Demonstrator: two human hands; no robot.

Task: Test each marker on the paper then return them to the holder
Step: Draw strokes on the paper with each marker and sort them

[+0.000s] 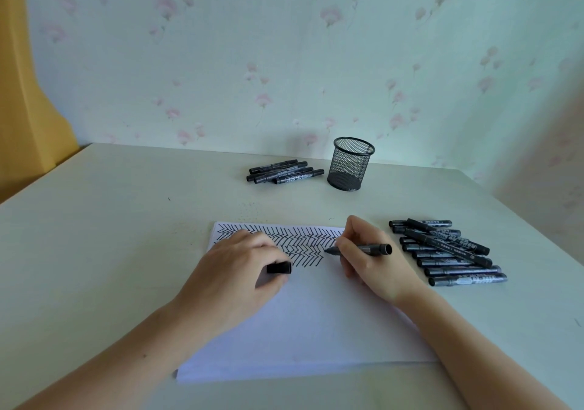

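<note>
A white paper (303,324) lies on the table, its upper part filled with black zigzag strokes. My right hand (366,258) holds an uncapped black marker (373,249), its tip touching the paper at the right end of the strokes. My left hand (234,270) rests on the paper's left side and pinches the black cap (279,267). A black mesh holder (350,163) stands empty at the back of the table. Several capped markers (448,253) are piled to the right of the paper. A smaller group of markers (284,172) lies left of the holder.
The pale table (110,235) meets a floral wall at the back. An orange curtain (22,93) hangs at the far left. Small ink dots mark the table just above the paper.
</note>
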